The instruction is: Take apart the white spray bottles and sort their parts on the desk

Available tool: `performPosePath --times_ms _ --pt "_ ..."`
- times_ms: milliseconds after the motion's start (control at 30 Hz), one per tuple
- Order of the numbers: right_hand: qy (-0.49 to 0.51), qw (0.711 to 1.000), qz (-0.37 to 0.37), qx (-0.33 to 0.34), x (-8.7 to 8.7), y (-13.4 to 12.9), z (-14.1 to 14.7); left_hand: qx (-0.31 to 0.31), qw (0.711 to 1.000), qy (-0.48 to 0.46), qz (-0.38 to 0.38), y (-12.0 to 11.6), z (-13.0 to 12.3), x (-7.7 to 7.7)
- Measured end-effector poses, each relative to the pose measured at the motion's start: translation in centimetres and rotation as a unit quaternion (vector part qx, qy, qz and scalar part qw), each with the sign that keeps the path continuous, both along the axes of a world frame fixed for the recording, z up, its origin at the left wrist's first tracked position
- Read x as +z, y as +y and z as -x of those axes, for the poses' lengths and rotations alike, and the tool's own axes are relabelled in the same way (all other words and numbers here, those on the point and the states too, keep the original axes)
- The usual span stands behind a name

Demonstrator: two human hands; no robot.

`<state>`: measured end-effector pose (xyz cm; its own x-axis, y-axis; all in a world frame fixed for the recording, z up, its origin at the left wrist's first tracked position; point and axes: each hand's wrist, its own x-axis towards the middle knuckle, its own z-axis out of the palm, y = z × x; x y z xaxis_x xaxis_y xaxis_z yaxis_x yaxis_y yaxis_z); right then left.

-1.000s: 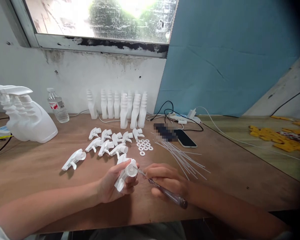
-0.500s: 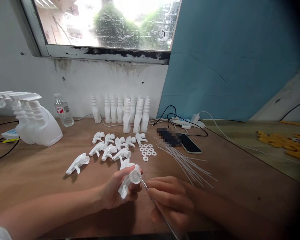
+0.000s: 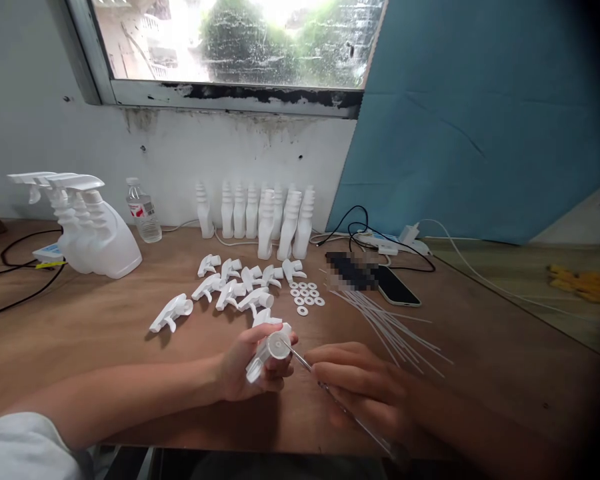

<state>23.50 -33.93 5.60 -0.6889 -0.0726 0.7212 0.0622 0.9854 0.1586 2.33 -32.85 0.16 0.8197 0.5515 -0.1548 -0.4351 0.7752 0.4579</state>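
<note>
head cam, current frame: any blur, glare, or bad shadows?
Head view: window blown out in patches; right hand and the handle end of its tool blurred, left hand and held spray head crisper; shadow on the table below the left hand. Head view, right side: edge darkens to black, yellow items soft.

Two arms of one person, seen from the wearer's own viewpoint. At eight o'clock, a pale, whitish-grey sleeve [image 3: 27, 443] of plain-looking cloth ends in a rounded hem, with soft shading across it. From it comes the bare left forearm [image 3: 145, 403], slim and smooth in outline, narrowing to a bare left hand [image 3: 240, 367]. Toward four o'clock, the right forearm [image 3: 460, 417] is also bare, blurred and fading into shadow; its bare right hand [image 3: 370, 383] has slender fingers [image 3: 337, 375].
</note>
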Motion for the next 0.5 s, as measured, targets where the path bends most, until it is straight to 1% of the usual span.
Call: performPosePath --times_ms 67,100,200,267,333,433,500 --pt "0.006 1.000 -0.005 0.021 0.2 0.0 0.0 -0.006 1.000 0.002 -0.002 0.0 0.0 -0.1" --pt "0.004 1.000 -0.001 0.017 0.4 -0.1 0.0 -0.002 1.000 0.005 -0.005 0.1 0.0 -0.1" --pt "-0.018 1.000 0.001 -0.017 0.8 -0.5 -0.5 0.019 1.000 0.015 -0.012 0.0 -0.1 -0.1" --pt "-0.020 0.999 -0.001 -0.041 0.6 -0.7 -0.6 0.035 0.999 0.023 -0.015 -0.2 -0.2 0.0" --pt "0.000 0.999 -0.017 -0.038 -0.1 -0.5 -0.4 0.050 0.998 0.032 -0.012 -0.3 -0.4 0.2" --pt "0.055 0.997 -0.055 0.011 -1.6 0.5 0.3 0.060 0.997 0.044 0.002 -0.5 -0.5 0.5" --pt "0.048 0.998 -0.027 0.014 -2.4 1.1 0.7 0.064 0.997 0.052 0.009 -0.5 -0.5 0.7"
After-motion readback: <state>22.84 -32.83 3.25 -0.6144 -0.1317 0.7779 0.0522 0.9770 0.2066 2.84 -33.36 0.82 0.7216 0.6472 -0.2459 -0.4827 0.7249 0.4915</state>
